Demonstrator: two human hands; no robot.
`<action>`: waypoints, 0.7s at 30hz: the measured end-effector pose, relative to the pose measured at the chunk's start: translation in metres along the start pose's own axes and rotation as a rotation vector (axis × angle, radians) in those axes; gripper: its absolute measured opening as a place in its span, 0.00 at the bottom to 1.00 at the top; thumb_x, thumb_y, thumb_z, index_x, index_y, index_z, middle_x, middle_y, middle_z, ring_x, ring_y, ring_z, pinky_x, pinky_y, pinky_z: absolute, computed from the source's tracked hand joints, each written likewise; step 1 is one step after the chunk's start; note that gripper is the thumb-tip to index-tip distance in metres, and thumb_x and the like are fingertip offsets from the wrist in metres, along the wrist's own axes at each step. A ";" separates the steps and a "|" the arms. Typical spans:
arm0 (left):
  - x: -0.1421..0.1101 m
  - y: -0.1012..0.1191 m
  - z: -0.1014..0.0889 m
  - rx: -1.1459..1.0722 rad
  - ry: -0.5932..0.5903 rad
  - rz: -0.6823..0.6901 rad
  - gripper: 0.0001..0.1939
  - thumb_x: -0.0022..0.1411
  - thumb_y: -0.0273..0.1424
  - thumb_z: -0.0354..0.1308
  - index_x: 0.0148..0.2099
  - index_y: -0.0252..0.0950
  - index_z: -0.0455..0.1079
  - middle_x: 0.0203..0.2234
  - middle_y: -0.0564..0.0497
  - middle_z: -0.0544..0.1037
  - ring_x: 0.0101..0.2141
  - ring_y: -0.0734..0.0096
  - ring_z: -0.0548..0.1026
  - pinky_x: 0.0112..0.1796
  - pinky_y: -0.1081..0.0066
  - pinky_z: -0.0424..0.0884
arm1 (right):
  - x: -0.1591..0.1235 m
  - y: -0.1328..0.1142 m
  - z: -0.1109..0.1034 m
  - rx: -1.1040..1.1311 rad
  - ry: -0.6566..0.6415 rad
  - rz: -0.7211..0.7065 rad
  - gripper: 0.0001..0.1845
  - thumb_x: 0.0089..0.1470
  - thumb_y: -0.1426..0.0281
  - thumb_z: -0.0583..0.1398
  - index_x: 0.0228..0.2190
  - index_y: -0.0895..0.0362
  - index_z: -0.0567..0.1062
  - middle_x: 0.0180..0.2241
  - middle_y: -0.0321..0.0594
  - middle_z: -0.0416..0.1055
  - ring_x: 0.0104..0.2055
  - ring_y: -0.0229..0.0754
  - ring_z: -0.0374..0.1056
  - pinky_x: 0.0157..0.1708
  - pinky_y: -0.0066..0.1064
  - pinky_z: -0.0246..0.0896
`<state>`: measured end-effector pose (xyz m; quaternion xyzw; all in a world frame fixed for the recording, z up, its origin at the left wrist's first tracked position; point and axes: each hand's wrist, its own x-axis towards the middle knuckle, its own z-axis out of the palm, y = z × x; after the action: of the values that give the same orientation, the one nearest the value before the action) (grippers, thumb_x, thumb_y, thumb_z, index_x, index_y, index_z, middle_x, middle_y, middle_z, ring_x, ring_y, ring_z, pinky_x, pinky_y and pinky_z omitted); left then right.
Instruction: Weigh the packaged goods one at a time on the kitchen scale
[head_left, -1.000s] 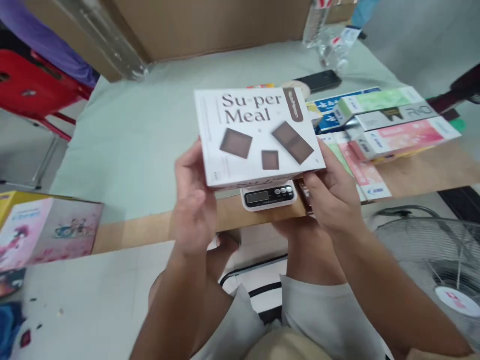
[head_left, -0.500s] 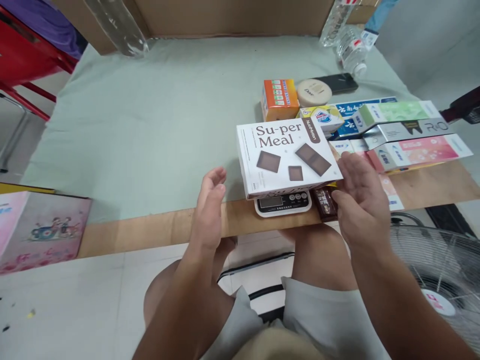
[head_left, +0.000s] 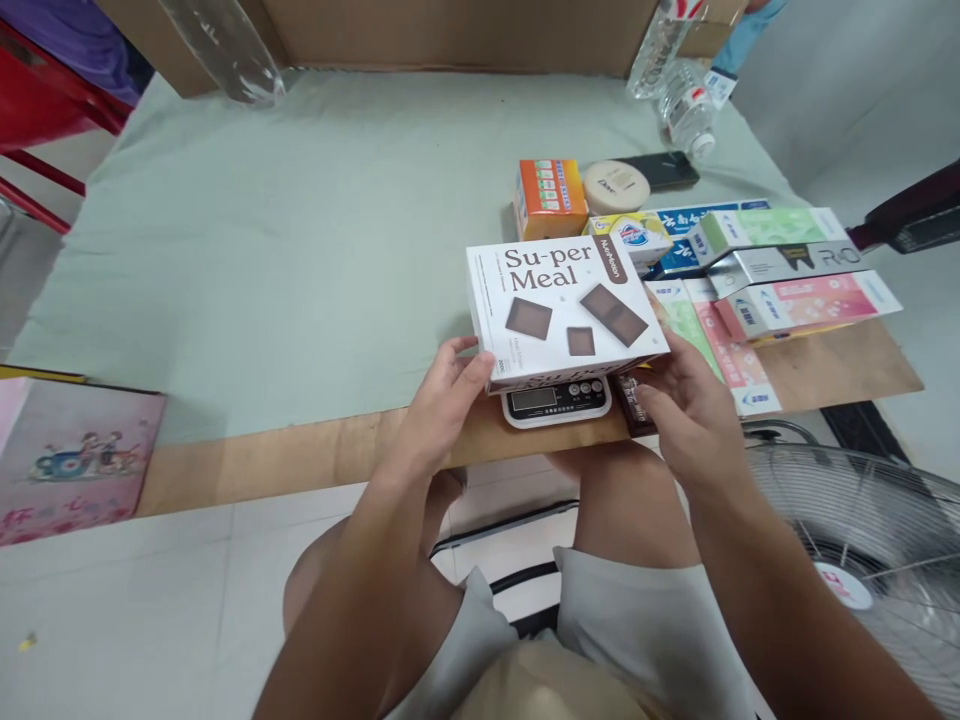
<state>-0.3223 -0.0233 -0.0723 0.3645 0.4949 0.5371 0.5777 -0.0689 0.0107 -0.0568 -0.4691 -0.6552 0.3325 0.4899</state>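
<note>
Here, head view: white box (head_left: 566,312) lies flat over scale (head_left: 556,410), near front edge of worktop (head_left: 300,250). Fingers of left hand (head_left: 441,398) parted at its near left corner, those of right hand (head_left: 691,408) bent at right end; cannot tell if pinching. Probably light, stiff card, slippery, dentable; take by both short ends.

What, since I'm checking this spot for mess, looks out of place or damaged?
A clear bottle lies on its side at the back right of the table, odd since bottles usually stand. A yellow scrap litters the floor. The white box shows no damage.
</note>
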 end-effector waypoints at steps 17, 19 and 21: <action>-0.058 0.030 -0.086 -0.279 0.391 0.412 0.34 0.56 0.54 0.70 0.57 0.41 0.69 0.48 0.44 0.82 0.49 0.55 0.80 0.50 0.56 0.76 | 0.052 -0.090 0.139 0.399 -0.223 0.152 0.22 0.50 0.55 0.68 0.42 0.40 0.64 0.44 0.29 0.73 0.38 0.41 0.74 0.30 0.33 0.79; -0.073 0.033 -0.104 -0.217 0.541 0.538 0.28 0.60 0.53 0.67 0.55 0.42 0.72 0.49 0.45 0.81 0.48 0.56 0.79 0.52 0.55 0.75 | 0.073 -0.100 0.179 0.389 -0.329 0.176 0.20 0.50 0.54 0.66 0.43 0.40 0.66 0.41 0.29 0.74 0.35 0.42 0.73 0.29 0.33 0.77; -0.087 0.034 -0.125 -0.152 0.881 0.748 0.20 0.64 0.50 0.64 0.51 0.45 0.75 0.48 0.49 0.80 0.51 0.56 0.77 0.57 0.52 0.72 | 0.094 -0.105 0.223 0.375 -0.426 0.169 0.19 0.50 0.51 0.64 0.41 0.42 0.67 0.37 0.31 0.74 0.35 0.43 0.72 0.28 0.34 0.75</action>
<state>-0.4456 -0.1174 -0.0545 0.2142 0.4861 0.8397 0.1129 -0.3192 0.0684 0.0015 -0.3429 -0.6289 0.5786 0.3900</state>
